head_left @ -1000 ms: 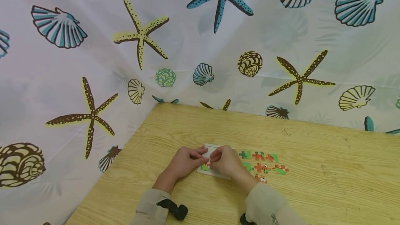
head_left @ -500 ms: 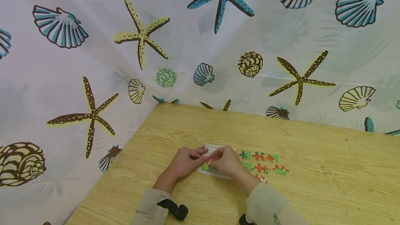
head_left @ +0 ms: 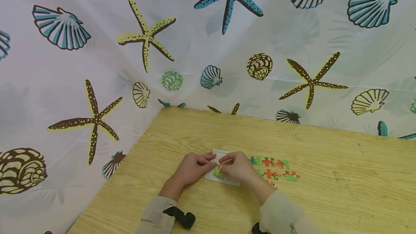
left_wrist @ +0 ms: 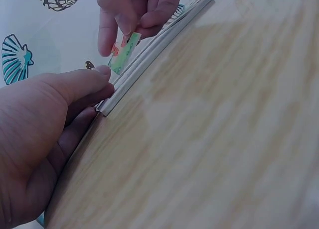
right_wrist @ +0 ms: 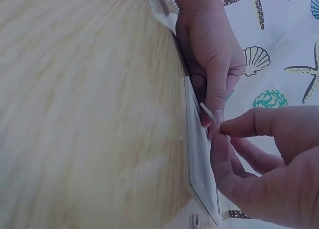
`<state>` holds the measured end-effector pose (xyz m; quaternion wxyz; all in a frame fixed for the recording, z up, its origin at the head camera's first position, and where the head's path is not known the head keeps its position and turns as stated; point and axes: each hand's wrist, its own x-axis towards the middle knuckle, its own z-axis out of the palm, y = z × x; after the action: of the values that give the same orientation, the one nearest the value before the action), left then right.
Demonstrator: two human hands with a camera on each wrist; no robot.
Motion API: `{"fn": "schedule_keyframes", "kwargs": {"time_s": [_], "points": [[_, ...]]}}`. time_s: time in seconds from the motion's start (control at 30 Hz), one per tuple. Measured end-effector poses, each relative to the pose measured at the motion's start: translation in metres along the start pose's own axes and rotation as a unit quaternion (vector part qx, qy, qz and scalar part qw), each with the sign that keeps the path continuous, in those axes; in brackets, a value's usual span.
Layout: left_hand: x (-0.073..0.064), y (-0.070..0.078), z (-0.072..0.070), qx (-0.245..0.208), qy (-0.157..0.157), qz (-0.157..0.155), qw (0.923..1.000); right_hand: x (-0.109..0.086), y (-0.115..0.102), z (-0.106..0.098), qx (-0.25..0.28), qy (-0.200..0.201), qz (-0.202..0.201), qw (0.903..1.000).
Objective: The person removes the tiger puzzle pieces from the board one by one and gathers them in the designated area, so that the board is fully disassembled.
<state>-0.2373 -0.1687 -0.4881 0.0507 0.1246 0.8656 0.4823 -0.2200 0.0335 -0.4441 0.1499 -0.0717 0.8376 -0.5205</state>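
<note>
A small white puzzle tray (head_left: 231, 182) lies on the table between both hands. My left hand (head_left: 191, 169) grips its left edge, with the thumb on top in the left wrist view. Between thumb and fingertips, my right hand (head_left: 239, 169) pinches a green and orange puzzle piece (head_left: 218, 172). The piece is tilted over the tray; its thin pale edge shows in the right wrist view. Right of the tray lie several loose jigsaw pieces (head_left: 269, 173) in rough rows, green and orange. My right hand hides part of the tray and the nearest pieces.
The wooden table (head_left: 325, 190) stretches away to the right and front. A white curtain (head_left: 195, 46) printed with shells and starfish hangs along its back and left edges. Black straps with small mounts (head_left: 185, 219) sit at both sleeves.
The puzzle piece, earlier down at the tray's lower left by the left thumb, is now tilted up and slightly right, pinched by the right hand. My left hand stays put.
</note>
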Motion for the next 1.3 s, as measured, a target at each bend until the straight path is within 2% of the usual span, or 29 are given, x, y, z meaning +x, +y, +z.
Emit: {"fn": "schedule_keyframes", "kwargs": {"time_s": [0.3, 0.73, 1.0, 1.3], "points": [[0.002, -0.003, 0.000, -0.012, -0.007, 0.002, 0.9999, -0.005, 0.003, -0.008, 0.054, -0.017, 0.016, 0.9983], [0.002, -0.006, 0.003, -0.001, 0.001, 0.004, 1.0000, -0.021, 0.006, -0.021, 0.049, -0.017, 0.002, 0.9987], [0.002, -0.006, 0.004, -0.006, 0.001, 0.004, 1.0000, -0.024, 0.010, -0.026, 0.111, -0.031, 0.006, 0.9933], [0.002, -0.007, 0.004, -0.010, 0.001, 0.005, 0.9999, -0.029, 0.018, -0.041, 0.119, -0.046, 0.011, 0.9917]]}}
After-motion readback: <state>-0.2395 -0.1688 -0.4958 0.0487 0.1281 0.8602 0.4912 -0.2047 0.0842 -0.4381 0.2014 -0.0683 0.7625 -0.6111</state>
